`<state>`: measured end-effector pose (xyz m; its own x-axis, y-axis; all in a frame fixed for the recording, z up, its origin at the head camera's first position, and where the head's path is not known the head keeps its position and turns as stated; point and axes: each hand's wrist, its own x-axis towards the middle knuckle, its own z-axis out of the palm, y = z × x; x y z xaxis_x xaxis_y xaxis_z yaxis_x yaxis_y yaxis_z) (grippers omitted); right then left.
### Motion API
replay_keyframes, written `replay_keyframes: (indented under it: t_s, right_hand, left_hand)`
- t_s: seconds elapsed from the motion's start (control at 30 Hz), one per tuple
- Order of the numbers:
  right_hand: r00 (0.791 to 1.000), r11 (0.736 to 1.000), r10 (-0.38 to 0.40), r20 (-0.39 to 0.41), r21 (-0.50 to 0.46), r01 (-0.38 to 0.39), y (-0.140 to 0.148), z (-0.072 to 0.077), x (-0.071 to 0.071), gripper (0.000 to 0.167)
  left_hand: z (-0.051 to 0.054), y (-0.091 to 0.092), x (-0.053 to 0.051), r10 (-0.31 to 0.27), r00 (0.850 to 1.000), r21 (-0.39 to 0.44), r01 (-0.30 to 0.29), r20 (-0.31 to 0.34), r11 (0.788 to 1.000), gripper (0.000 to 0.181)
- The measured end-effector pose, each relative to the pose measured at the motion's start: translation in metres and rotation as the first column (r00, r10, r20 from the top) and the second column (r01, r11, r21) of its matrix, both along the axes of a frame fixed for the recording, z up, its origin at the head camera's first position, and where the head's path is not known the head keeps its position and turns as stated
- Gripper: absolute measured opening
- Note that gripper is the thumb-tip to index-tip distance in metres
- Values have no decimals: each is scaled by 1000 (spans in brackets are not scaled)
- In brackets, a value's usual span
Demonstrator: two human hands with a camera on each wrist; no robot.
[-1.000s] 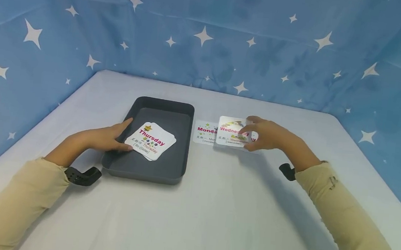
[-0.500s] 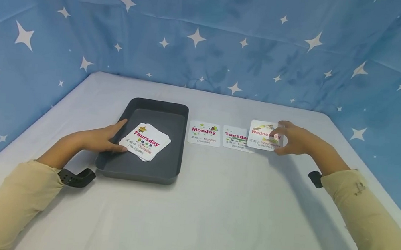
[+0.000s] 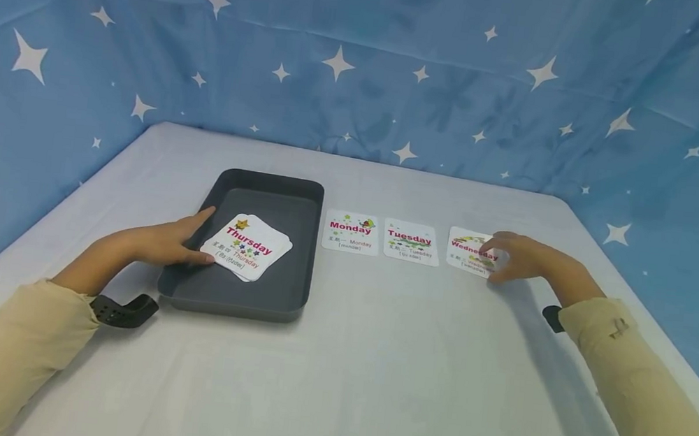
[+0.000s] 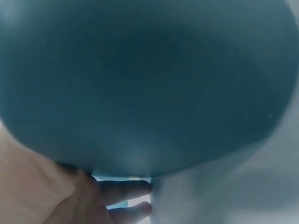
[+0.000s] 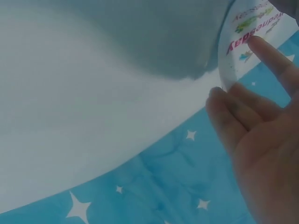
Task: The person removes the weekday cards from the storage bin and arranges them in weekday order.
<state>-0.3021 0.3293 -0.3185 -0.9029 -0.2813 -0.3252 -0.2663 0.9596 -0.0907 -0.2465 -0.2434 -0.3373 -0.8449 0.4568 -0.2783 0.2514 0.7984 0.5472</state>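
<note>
In the head view, my right hand (image 3: 518, 257) is at the right edge of a white Wednesday card (image 3: 468, 247) at table level. The right wrist view shows the fingertips at the card's edge and one fingertip on its printed face. My left hand (image 3: 173, 240) lies over the left rim of a dark grey tray (image 3: 253, 303), fingers fairly straight, thumb by the corner of a Thursday card (image 3: 248, 247). That card tops a small, uneven stack inside the tray. The tray's dark wall (image 4: 149, 93) fills most of the left wrist view and hides much of the hand.
A Monday card (image 3: 351, 232) and a Tuesday card (image 3: 412, 242) lie face up in a row between tray and Wednesday card. White cloth covers the table (image 3: 386, 362). A blue star-patterned curtain (image 3: 365, 58) hangs behind it.
My right hand has carried the Wednesday card rightward from over Monday and Tuesday, then lowered it to the table, with a gap beside Tuesday. My left hand has stayed at the tray.
</note>
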Motion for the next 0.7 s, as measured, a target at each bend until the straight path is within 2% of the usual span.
replay_keyframes:
  t_s: [0.17,0.3,0.4,0.7]
  right_hand:
    - [996,999,-42,80,22,40,-5,4,-8,64]
    - [983,995,-96,159,54,89,-11,10,-15,70]
    - [974,994,-103,202,68,91,-15,11,-19,73]
    - [962,991,-126,243,85,108,-16,10,-19,78]
  left_hand:
    - [-1,0,1,5,1000,0,-5,-6,1000,103]
    - [-2,-2,3,7,1000,0,-7,-19,1000,102]
    - [-2,-3,4,12,1000,4,-12,-18,1000,102]
    - [-1,1,1,4,1000,11,-3,-26,1000,99]
